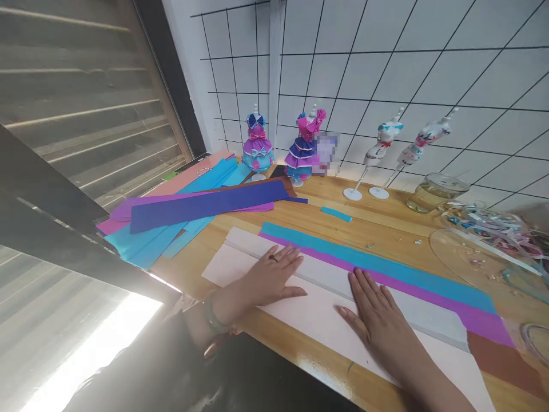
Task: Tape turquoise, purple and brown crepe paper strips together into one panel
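Observation:
A long pale sheet [326, 335], of paper or thin fabric, lies along the front of the wooden table with a creased whitish band [326, 278] along its far part. My left hand [274, 277], a ring on one finger, rests flat on the band, fingers stretched out. Further right, my right hand [377, 312] also lies flat, its fingertips near the band's far edge. Neither hand grips anything. Beyond the band run a purple strip [429, 300] and a blue strip [386, 263]. Brown material [501, 360] shows from under the right end.
Dark blue [210, 205], purple and light blue sheets are heaped at the back left. Two dressed mini mannequins [257, 143] and two bare-stand ones [380, 149] line the wall. A glass jar [437, 191], a pile of scraps [497, 229] and a small blue piece [337, 214] lie right.

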The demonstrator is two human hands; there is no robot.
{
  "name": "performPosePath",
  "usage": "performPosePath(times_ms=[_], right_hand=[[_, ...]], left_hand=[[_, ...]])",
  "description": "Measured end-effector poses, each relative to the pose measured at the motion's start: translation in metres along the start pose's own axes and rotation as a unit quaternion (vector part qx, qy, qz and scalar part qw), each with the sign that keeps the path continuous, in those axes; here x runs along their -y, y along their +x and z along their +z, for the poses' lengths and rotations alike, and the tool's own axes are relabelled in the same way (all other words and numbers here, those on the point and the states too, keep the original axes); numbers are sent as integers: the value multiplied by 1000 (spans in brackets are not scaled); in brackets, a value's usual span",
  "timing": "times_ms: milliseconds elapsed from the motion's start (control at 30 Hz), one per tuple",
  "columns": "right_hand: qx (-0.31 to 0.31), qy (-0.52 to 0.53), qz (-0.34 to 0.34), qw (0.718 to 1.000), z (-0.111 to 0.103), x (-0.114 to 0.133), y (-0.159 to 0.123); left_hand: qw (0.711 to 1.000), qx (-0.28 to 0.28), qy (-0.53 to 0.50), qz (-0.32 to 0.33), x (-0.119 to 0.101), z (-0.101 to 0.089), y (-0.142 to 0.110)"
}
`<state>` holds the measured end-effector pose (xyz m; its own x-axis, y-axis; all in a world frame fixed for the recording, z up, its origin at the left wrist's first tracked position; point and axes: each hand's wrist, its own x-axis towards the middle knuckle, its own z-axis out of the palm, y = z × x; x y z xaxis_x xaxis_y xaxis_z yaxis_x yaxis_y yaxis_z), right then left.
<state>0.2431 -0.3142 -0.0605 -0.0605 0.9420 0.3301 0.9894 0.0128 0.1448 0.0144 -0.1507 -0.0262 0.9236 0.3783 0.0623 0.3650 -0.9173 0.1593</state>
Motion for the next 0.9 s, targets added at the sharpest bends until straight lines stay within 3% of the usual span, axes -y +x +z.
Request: performPosePath(times_ms=[233,367,667,900], right_hand=[[9,0,5,1000,-1,0,-1],[12,13,7,1000,0,1,0],[87,49,43,994,-14,0,5],[124,61,93,986,-23,-36,-25]], left_hand=[[989,17,31,-144,63,-9,-40],[976,18,48,-214,84,-11,-54],[972,2,73,-222,86,-9,-54],[972,3,82,-219,90,-7,-53]])
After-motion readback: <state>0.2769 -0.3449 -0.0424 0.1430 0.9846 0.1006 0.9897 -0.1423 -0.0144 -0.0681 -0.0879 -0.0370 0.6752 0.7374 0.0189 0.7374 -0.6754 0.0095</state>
